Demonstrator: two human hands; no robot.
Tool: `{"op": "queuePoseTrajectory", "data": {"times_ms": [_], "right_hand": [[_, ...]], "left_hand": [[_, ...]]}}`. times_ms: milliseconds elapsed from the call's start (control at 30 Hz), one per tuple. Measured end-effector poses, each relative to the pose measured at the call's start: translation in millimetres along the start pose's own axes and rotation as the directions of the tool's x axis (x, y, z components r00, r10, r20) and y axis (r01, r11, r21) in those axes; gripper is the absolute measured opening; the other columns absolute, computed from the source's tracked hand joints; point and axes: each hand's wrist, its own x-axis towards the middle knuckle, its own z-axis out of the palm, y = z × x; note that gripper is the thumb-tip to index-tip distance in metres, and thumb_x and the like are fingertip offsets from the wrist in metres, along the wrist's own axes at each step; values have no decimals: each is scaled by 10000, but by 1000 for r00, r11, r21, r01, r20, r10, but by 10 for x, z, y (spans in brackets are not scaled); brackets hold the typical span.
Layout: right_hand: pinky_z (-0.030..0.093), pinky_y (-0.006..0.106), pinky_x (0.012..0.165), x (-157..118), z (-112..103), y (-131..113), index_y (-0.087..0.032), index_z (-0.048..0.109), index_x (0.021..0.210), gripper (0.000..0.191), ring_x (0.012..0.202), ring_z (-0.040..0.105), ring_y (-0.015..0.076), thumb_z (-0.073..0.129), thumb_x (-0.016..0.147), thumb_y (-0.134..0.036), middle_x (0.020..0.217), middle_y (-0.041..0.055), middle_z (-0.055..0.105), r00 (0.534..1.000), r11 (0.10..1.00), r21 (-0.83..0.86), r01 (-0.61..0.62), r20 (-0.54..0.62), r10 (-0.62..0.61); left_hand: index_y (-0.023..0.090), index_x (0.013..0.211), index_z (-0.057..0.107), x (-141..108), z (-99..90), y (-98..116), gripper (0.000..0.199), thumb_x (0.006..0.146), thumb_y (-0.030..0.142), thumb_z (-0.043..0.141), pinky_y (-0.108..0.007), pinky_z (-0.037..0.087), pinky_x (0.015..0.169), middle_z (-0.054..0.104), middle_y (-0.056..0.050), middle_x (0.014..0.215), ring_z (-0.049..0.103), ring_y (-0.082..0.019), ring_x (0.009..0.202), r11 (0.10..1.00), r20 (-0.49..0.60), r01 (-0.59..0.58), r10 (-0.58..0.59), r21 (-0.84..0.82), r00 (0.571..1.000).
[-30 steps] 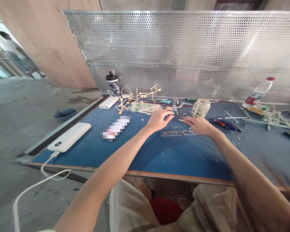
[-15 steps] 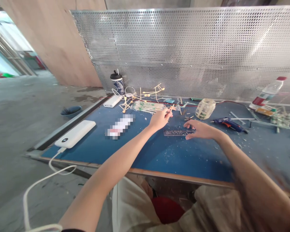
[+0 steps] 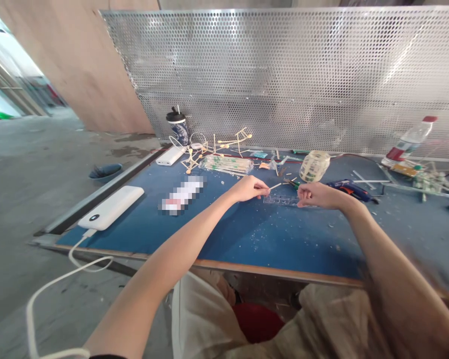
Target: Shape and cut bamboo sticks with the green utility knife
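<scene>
My left hand (image 3: 251,188) pinches a short pale stick (image 3: 275,186), which points up and to the right from the fingertips. Just below the stick lies a clear plastic ruler (image 3: 280,200) on the blue tabletop (image 3: 247,239). At the ruler's right end is my right hand (image 3: 314,195), its fingers curled and closed on the ruler. Green-handled pliers (image 3: 294,184) show partly behind the right fingertips.
A round stick frame (image 3: 314,166), a blue glue gun (image 3: 349,190) and a bottle (image 3: 409,141) stand or lie to the right. Behind are a packet of sticks (image 3: 226,164) and a cup (image 3: 178,127). A white power bank (image 3: 111,208) lies at left.
My left hand has come down nearer the ruler, and its stick now lies lower. The right hand has closed at the ruler's end, and the ruler has shifted slightly right.
</scene>
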Motion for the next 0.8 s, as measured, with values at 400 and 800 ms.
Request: {"op": "queuePoseTrajectory", "data": {"times_ms": [400, 800], "right_hand": [[509, 373, 806, 93, 89, -290, -258, 713, 1180, 441, 889, 676, 221, 639, 889, -582, 1050, 55, 761, 974, 995, -68, 72, -210, -85], [509, 357, 778, 112, 156, -364, -284, 790, 982, 278, 802, 677, 185, 579, 958, -464, 926, 24, 783, 959, 977, -154, 145, -222, -177]], "left_hand": [[257, 1017, 817, -25, 42, 170, 261, 873, 425, 677, -355, 512, 840, 806, -47, 984, 720, -192, 891, 991, -15, -94, 96, 96, 995], [224, 1012, 809, -33, 51, 187, 282, 881, 419, 653, -336, 502, 782, 800, -54, 923, 697, -171, 803, 982, 4, -136, 137, 133, 991]]}}
